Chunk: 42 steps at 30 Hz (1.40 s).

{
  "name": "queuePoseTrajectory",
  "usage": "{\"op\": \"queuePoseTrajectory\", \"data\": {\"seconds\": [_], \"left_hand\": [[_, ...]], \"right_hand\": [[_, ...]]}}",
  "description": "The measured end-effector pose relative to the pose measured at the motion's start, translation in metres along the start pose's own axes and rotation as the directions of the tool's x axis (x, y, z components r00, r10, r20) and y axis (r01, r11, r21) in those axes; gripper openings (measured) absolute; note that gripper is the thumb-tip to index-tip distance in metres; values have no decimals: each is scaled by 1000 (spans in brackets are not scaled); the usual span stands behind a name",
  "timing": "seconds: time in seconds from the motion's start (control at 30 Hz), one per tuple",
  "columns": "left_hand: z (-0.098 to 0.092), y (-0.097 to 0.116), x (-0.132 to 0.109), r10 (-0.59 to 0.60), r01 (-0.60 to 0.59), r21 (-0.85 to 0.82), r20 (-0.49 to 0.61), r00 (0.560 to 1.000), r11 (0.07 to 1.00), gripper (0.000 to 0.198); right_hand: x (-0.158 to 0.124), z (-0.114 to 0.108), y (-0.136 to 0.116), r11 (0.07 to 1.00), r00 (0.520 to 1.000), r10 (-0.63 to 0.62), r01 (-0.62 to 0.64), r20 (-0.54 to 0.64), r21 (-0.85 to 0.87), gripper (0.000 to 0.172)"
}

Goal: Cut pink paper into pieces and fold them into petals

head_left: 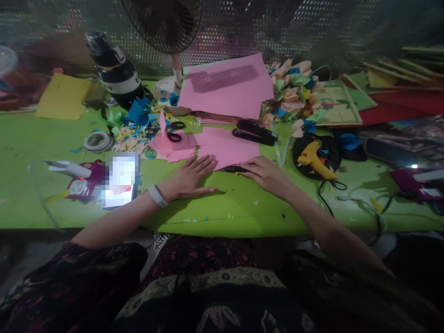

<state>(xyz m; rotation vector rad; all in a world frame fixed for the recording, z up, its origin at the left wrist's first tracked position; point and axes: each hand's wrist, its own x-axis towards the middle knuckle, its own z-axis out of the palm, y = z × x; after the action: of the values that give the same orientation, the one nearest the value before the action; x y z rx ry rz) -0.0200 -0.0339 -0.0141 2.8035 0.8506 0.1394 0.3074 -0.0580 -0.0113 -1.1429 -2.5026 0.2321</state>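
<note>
Pink rectangular paper lies on the green surface, partly under a long black stapler. The left hand spreads flat, released, at the paper's near left; whether the right hand grasps the slim dark object beside it, I cannot tell.

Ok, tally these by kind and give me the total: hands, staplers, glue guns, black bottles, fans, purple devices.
Hands: 2 (left hand, right hand)
Stapler: 1
Yellow glue gun: 1
Black bottle: 1
Fan: 1
Purple devices: 2
Total: 8
The dark item at the right hand is too hidden to identify, so it is left out.
</note>
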Motion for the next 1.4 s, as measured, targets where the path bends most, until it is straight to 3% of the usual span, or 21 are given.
{"op": "queuePoseTrajectory", "data": {"seconds": [0.37, 0.5, 0.73, 1.4], "left_hand": [[-10, 0, -1, 14, -13, -44, 24, 1000, 999, 90], [-18, -7, -16, 28, -25, -54, 64, 998, 998, 80], [-11, -15, -41, 32, -32, 2, 51, 998, 999, 90], [-11, -11, -40, 16, -16, -8, 32, 999, 1000, 92]], "right_hand": [[-1, 1, 3, 1000, 1000, -13, 13, -13, 10, 32], [-2, 0, 6, 1000, 1000, -17, 17, -15, 9, 32], [3, 2, -1, 999, 999, -36, 36, -11, 8, 33], [18, 12, -17, 998, 999, -53, 53, 11, 39, 33]]}}
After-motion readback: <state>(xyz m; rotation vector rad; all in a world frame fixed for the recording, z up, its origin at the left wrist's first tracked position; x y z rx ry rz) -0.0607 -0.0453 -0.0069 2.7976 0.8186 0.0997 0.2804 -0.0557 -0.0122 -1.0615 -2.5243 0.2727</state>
